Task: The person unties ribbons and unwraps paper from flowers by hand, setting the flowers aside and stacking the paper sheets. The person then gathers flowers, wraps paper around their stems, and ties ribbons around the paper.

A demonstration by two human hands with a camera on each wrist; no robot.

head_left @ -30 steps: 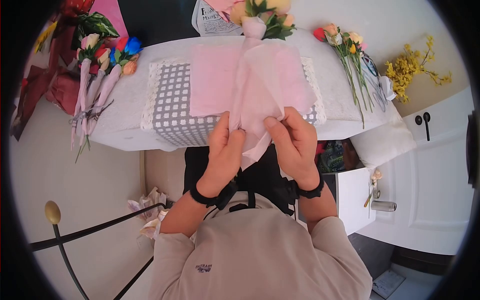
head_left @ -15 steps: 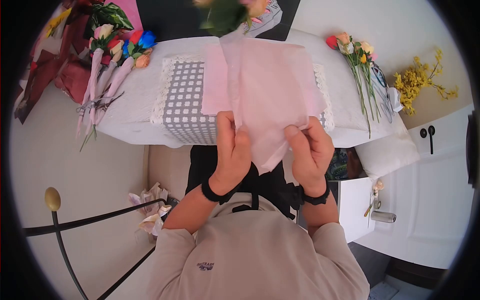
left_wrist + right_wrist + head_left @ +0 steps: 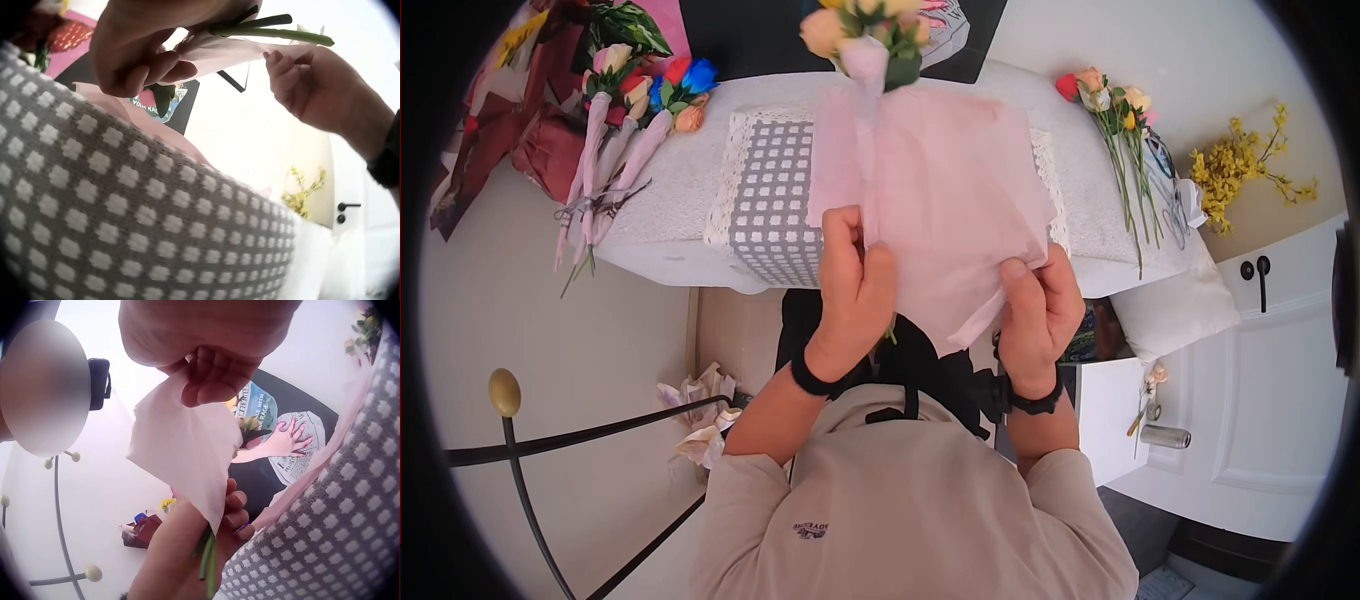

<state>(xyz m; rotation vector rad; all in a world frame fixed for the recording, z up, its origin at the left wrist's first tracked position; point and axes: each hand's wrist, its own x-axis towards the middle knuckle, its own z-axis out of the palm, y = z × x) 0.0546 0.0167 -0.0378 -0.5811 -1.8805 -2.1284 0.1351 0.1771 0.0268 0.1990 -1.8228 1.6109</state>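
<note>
A sheet of thin pink wrapping paper (image 3: 960,190) spreads between both hands, above the table's front edge. My left hand (image 3: 852,295) grips its left side together with the flower stems. Those green stems (image 3: 281,32) stick out below the fist in the left wrist view. Peach and cream artificial flowers (image 3: 825,32) top the bunch, beyond the paper's far edge. Thumb and fingers of my right hand (image 3: 1042,310) pinch the sheet's lower right edge. In the right wrist view a loose paper corner (image 3: 187,444) hangs between the hands.
Under the sheet, more pink paper (image 3: 832,150) lies on a grey-and-white checked cloth (image 3: 775,190). Wrapped flowers (image 3: 605,140) tied in a bunch lie at the left. Loose stemmed flowers (image 3: 1125,120) are at the right, near yellow blossoms (image 3: 1245,165). A black board (image 3: 745,40) stands behind.
The paper has opened out from a narrow fold into a broad sheet. My right hand has moved rightward with its edge, and the flower heads have swung left.
</note>
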